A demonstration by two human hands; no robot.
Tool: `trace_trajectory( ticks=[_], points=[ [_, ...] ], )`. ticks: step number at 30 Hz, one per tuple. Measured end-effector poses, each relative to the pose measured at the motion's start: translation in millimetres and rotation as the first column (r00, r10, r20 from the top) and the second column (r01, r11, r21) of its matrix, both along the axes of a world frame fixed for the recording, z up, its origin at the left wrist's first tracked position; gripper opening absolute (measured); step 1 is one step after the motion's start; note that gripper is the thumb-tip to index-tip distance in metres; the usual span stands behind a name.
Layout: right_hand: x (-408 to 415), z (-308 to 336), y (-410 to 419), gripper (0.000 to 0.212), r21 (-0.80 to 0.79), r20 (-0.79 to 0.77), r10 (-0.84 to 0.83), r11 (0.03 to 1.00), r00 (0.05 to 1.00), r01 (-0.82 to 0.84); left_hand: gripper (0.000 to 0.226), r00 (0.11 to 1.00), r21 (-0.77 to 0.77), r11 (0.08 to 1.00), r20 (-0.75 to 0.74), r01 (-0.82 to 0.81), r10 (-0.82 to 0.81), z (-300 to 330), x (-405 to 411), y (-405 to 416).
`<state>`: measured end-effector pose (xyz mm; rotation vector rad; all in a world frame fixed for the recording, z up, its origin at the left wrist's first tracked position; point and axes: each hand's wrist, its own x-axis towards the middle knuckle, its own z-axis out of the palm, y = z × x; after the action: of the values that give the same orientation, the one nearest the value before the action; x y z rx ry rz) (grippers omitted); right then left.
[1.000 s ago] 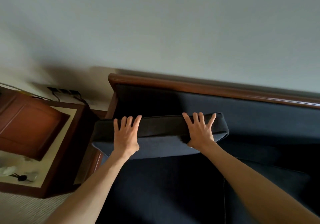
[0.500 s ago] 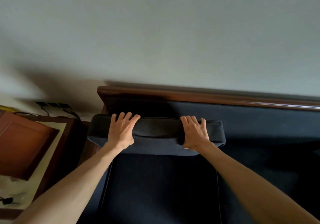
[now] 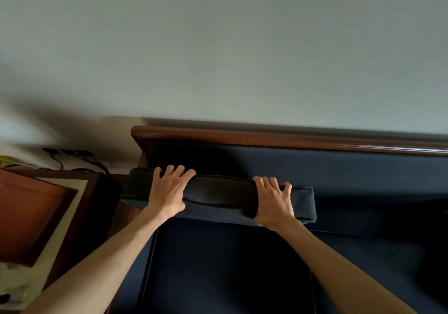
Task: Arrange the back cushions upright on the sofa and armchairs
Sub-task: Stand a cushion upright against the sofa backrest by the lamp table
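Note:
A dark navy back cushion [image 3: 218, 196] stands on its edge at the left end of the sofa, seen from above along its top edge. It sits in front of the sofa's upholstered back [image 3: 339, 168], which has a brown wooden top rail [image 3: 266, 140]. My left hand [image 3: 169, 192] grips the cushion's top near its left end, fingers curled over the far side. My right hand [image 3: 274, 201] grips the top nearer its right end. The navy seat cushion [image 3: 228, 265] lies below.
A dark wooden side table [image 3: 80, 204] stands left of the sofa with a reddish-brown box [image 3: 26, 216] on it. Cables and a power strip [image 3: 70, 153] lie by the pale wall [image 3: 218, 46]. A second seat cushion [image 3: 375, 265] continues to the right.
The cushion has been drawn down and closer to the seat, standing more squarely before the sofa back. Both hands have curled from flat palms into a grip on its top edge.

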<state>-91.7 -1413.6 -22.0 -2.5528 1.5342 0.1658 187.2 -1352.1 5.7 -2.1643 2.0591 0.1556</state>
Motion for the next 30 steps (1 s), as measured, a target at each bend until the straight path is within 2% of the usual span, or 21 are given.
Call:
trace_trajectory(
  ticks=[5,7,13,19,22,25,30],
  points=[
    [5,-7,-7,0.118,-0.066,0.000,-0.005,0.998,1.000,0.005,0.086,0.994,0.052,0.992,-0.006,-0.111,0.111,0,7,-15],
    [-5,-11,-12,0.117,-0.077,0.002,-0.021,0.997,1.000,0.022,0.084,0.992,0.039,0.991,-0.008,-0.124,0.125,-1,3,-19],
    [-4,-6,-44,0.109,0.028,-0.064,-0.024,0.999,0.998,0.025,0.088,0.993,0.018,0.993,-0.005,-0.115,0.116,-2,10,-55],
    [0,-9,-65,0.109,0.059,-0.086,-0.059,0.996,0.995,0.064,0.109,0.974,0.044,0.977,-0.076,-0.211,0.214,-17,-1,-57],
    [18,-9,-60,0.109,0.018,-0.026,-0.110,0.994,0.994,0.110,0.108,0.978,-0.075,0.989,-0.175,-0.125,0.111,-27,-34,-42],
    [38,-22,-42,0.107,-0.066,0.052,0.009,0.998,0.999,-0.006,0.108,0.973,-0.126,0.992,-0.228,-0.007,-0.022,-39,-60,-39],
    [15,-40,-60,0.101,-0.123,0.055,0.024,0.992,0.998,-0.017,0.114,0.982,-0.147,0.989,-0.181,0.027,-0.054,-55,-5,-35]
  ],
)
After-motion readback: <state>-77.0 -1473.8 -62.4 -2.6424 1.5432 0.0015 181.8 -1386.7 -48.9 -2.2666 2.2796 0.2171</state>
